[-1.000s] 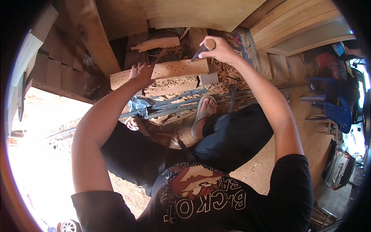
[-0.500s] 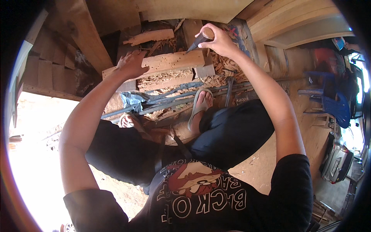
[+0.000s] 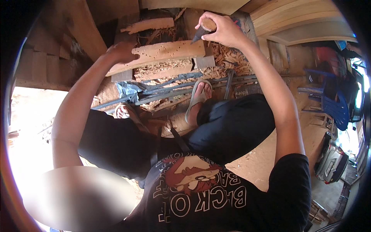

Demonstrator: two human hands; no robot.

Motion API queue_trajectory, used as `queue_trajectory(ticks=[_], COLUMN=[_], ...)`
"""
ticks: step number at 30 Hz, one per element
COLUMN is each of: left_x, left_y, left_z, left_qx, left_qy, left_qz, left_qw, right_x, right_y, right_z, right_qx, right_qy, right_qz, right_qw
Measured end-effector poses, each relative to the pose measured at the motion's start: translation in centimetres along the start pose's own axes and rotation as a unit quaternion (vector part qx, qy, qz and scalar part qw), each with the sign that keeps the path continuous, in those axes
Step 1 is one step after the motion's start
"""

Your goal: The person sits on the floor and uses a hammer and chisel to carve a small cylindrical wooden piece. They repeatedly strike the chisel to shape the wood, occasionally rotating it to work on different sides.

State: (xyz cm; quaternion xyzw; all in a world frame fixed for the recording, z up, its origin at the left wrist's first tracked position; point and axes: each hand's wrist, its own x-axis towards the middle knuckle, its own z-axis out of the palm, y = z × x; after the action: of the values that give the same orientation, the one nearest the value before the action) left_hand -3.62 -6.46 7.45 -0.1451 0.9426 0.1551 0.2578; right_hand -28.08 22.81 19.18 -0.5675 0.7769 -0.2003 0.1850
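Observation:
A pale wooden plank (image 3: 166, 53), dotted with small dark holes along its face, lies crosswise in front of me. My left hand (image 3: 123, 52) grips its left end, with the thumb on the upper face and the other fingers partly hidden. Near the plank's right end, my right hand (image 3: 222, 31) is wrapped round a dark tapered tool (image 3: 200, 34) with a round brown butt. The tool's tip points down at the plank's far edge; whether it touches cannot be made out.
Wood chips (image 3: 228, 58) lie around and beneath the plank. A loose wood piece (image 3: 150, 25) sits beyond it. Dark pipes (image 3: 166, 96) and a blue plastic scrap (image 3: 129, 89) lie near my sandalled feet. Blue chairs (image 3: 334, 104) stand at the right.
My left hand has slid a little left along the plank. The tool in my right hand has shifted slightly toward the plank's right end and stands more upright. The whole view has tilted slightly.

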Motion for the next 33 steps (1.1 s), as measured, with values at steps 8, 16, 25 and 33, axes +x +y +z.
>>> queue_trajectory(ticks=[8, 16, 25, 33], left_x=[0.5, 0.8, 0.4, -0.7], left_y=[-0.7, -0.8, 0.0, -0.5], left_z=[1.1, 1.3, 1.4, 3.4], left_qx=[0.042, 0.040, 0.026, 0.009], left_qy=[-0.029, -0.033, -0.027, 0.050], left_qz=[-0.032, -0.024, -0.004, 0.029], left_qw=[0.998, 0.998, 0.999, 0.998], right_x=[-0.1, -0.4, -0.2, 0.2], right_y=[0.8, 0.0, 0.5, 2.0], right_z=[1.0, 0.6, 2.0, 5.7], right_qx=[-0.024, -0.025, 0.033, 0.056], right_qy=[-0.004, -0.003, 0.026, 0.029], right_qz=[0.025, 0.011, 0.007, 0.045], right_qw=[0.999, 1.000, 0.999, 0.997])
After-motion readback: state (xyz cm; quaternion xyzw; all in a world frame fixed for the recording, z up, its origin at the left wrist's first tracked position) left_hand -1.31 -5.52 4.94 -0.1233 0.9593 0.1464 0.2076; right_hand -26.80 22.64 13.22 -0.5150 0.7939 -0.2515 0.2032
